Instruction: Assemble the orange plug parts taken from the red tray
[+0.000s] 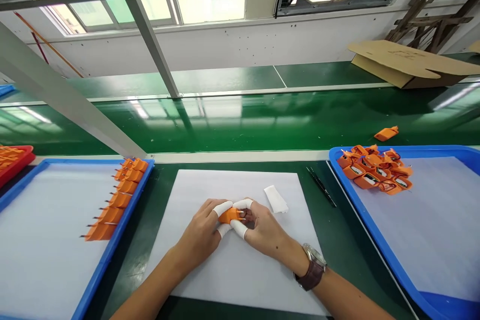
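Over the white sheet [210,275], my left hand [204,232] and my right hand [262,227] meet around a small orange plug housing [228,215] with metal pins pointing right. White finger cots cover the thumb and index finger of each hand. My left hand pinches the housing from the left, and my right thumb and index finger close on it near the pins. The lower fingers of both hands are partly hidden. A folded white paper piece [276,199] lies just beyond my right hand, and black tweezers [321,187] rest farther right.
At left, a blue tray [98,271] bears a row of orange plugs [119,200]. The right blue tray [369,225] holds a pile of open orange housings [378,167]. One loose orange piece [386,133] lies behind it. A metal post [75,95] slants at left; a cardboard box [408,62] sits at the back.
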Motion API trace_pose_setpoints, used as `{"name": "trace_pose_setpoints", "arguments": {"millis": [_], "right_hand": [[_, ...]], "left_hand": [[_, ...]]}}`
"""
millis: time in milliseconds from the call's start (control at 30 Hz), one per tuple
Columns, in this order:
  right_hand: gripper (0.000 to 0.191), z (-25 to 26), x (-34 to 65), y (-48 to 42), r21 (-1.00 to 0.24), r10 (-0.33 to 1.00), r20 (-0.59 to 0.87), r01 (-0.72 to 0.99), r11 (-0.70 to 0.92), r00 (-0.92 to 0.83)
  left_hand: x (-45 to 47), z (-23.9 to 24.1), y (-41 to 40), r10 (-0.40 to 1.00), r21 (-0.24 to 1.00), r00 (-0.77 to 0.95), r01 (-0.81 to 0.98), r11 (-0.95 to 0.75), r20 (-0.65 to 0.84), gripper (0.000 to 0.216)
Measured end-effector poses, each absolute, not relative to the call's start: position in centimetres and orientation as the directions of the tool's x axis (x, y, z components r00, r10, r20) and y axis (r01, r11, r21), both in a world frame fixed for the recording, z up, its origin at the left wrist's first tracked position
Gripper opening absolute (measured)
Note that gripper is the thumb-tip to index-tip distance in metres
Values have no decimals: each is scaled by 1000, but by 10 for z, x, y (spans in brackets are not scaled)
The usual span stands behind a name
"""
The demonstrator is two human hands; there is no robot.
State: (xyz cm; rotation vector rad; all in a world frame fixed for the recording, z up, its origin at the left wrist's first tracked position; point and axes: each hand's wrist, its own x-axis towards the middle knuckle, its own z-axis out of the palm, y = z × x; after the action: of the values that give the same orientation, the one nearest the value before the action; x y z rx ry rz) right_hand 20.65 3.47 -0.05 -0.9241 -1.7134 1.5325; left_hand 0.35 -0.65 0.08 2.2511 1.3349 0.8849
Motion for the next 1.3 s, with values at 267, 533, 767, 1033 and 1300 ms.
{"name": "trace_pose_setpoints", "arguments": {"millis": [267,533,767,1033,1300], "right_hand": [[34,7,210,35,-998,850,-16,53,14,-527],[37,-5,211,31,-971,828,-39,216,100,-559],[42,-7,206,27,-963,867,-41,251,99,-497],[37,-11,207,29,-940,840,-57,312,136,-540],[35,-15,208,31,-940,822,-45,303,158,-568]], "left_hand": [[-1,32,-11,959,798,123,533,-280,255,39],[-68,103,-87,838,767,-336,625,-143,429,41],[-185,80,-168,691,752,-710,528,395,135,54],[-206,44,-168,773,769,-618,424,479,-141,57],[-207,32,-163,780,832,-622,390,394,-78,67]]}}
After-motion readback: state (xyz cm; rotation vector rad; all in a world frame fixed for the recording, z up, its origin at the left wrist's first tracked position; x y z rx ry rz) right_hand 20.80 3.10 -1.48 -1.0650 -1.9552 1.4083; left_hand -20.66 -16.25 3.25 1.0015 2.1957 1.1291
